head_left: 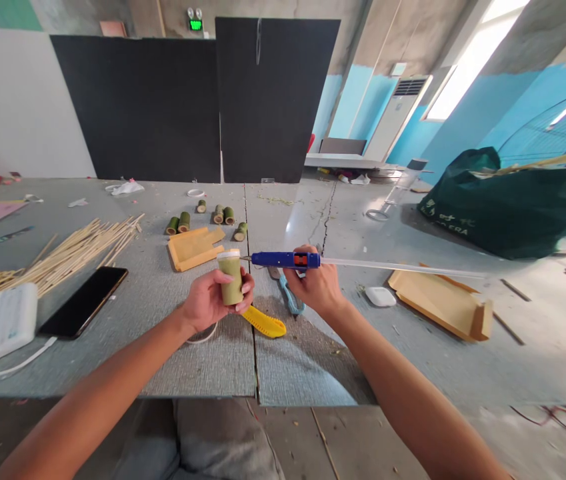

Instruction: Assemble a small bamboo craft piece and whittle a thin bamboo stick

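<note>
My left hand is closed around a short green bamboo tube, held upright above the table's front edge. My right hand grips a blue glue gun with a long clear glue stick sticking out to the right. The gun's nozzle points left and sits at the tube's pale top rim. Below the hands lie a yellow-handled tool and light-blue-handled pliers.
Several cut bamboo pieces and a cardboard piece lie beyond the hands. Thin bamboo sticks, a black phone and a white power bank are left. A cardboard box, white case and green bag are right.
</note>
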`<state>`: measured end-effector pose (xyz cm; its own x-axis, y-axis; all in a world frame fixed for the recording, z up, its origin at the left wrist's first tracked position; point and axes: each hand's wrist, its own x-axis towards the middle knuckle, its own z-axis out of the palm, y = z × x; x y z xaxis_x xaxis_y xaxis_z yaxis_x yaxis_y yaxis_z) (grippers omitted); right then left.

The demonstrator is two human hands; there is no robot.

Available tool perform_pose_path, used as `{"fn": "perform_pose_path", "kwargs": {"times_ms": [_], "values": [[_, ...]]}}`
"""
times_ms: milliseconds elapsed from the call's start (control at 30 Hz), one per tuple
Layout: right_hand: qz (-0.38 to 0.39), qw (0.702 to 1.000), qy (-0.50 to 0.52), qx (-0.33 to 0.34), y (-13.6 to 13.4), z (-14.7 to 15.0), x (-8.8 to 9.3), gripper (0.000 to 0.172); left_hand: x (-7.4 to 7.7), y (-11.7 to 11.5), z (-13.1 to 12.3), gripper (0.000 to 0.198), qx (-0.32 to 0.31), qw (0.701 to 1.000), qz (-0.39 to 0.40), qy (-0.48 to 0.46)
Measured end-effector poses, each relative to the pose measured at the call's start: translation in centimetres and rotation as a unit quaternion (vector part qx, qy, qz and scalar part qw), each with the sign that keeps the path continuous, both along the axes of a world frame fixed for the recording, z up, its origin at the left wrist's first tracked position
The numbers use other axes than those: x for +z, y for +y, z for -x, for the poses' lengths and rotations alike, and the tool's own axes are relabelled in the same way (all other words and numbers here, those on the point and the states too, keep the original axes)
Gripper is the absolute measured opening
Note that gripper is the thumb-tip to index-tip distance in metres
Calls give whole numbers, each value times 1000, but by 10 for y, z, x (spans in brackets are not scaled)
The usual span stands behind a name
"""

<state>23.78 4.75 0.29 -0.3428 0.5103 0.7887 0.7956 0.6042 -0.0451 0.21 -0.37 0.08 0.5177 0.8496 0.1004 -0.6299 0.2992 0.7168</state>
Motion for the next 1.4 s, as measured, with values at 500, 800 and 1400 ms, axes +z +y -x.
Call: {"fn": "perform_pose_path", "kwargs": {"times_ms": [500, 800, 1400], "values": [[198, 932, -96, -287, 35, -19, -11, 38, -2, 1, -6, 30, 112, 963, -92, 227], [241, 922, -117, -281, 41, -20, -24, 41, -10, 5, -9, 28, 149, 941, -128, 277], [51, 996, 12, 68, 10, -4, 8, 38, -14, 3, -12, 39, 197, 923, -166, 287]]}}
